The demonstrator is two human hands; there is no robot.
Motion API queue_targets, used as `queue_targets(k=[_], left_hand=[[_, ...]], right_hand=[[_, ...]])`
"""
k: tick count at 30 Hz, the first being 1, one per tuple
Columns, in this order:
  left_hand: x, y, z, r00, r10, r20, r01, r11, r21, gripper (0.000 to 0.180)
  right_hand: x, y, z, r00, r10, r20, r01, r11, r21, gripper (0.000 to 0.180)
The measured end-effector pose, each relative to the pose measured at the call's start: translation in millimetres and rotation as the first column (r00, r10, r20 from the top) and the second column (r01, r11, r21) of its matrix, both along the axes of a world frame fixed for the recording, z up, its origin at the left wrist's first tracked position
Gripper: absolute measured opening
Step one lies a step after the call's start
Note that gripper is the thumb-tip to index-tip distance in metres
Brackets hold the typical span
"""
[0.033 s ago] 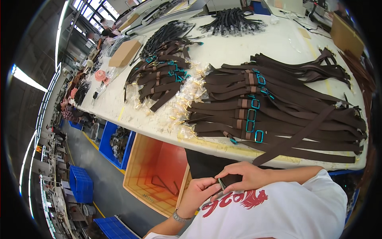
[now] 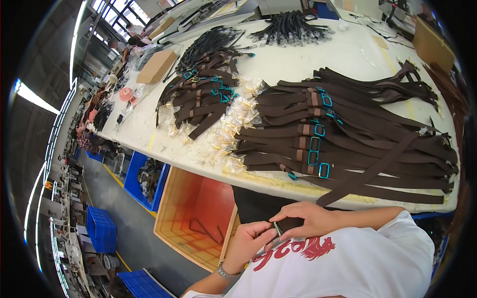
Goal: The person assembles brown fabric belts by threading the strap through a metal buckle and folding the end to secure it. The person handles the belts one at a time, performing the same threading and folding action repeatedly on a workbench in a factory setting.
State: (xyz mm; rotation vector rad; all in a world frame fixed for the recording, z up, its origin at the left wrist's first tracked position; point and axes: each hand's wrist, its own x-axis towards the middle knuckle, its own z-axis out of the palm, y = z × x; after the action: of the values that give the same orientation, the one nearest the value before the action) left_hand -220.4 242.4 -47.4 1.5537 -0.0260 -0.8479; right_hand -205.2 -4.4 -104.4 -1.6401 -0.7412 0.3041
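Close to my body, below the table's front edge, both my hands work on one small piece. My left hand (image 2: 252, 239) pinches a narrow, pale-edged buckle (image 2: 278, 228) between thumb and fingers. Against the buckle's other side, my right hand (image 2: 312, 220) is closed on a dark brown webbing strap (image 2: 293, 223). The fingers hide most of the buckle and how the strap passes through it. A long brown strap (image 2: 370, 171) slants off the table edge towards my right hand; its lower stretch is hidden behind that hand.
Brown straps (image 2: 367, 119) with teal buckles (image 2: 314, 150) and plastic-wrapped ends cover the white table (image 2: 198, 161). More straps (image 2: 198, 102) and black bundles (image 2: 290, 27) lie farther back. An orange bin (image 2: 194, 218) and blue crates (image 2: 102, 229) stand on the floor at left.
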Motion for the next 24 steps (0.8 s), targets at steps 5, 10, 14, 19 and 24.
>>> queue_targets(k=[5, 10, 14, 19, 24], left_hand=[[3, 4, -1, 0.992, -0.014, -0.127, -0.003, 0.992, -0.128, 0.022], [-1, 14, -10, 0.981, 0.048, -0.189, -0.096, 0.962, -0.254, 0.024], [4, 9, -3, 0.988, 0.045, -0.147, -0.075, 0.977, -0.202, 0.023], [0, 14, 1, 0.996, 0.017, -0.083, -0.026, 0.994, -0.103, 0.021], [9, 10, -1, 0.992, -0.118, -0.038, 0.117, 0.992, -0.046, 0.021]], right_hand=[[7, -4, 9, 0.995, 0.045, 0.088, -0.048, 0.998, 0.037, 0.052], [1, 11, 19, 0.995, -0.089, -0.042, 0.094, 0.988, 0.125, 0.053], [3, 5, 11, 0.998, -0.047, 0.042, 0.043, 0.994, 0.101, 0.052], [3, 8, 3, 0.998, 0.019, 0.06, -0.026, 0.992, 0.121, 0.053], [5, 1, 3, 0.995, 0.043, 0.09, -0.057, 0.986, 0.157, 0.054]])
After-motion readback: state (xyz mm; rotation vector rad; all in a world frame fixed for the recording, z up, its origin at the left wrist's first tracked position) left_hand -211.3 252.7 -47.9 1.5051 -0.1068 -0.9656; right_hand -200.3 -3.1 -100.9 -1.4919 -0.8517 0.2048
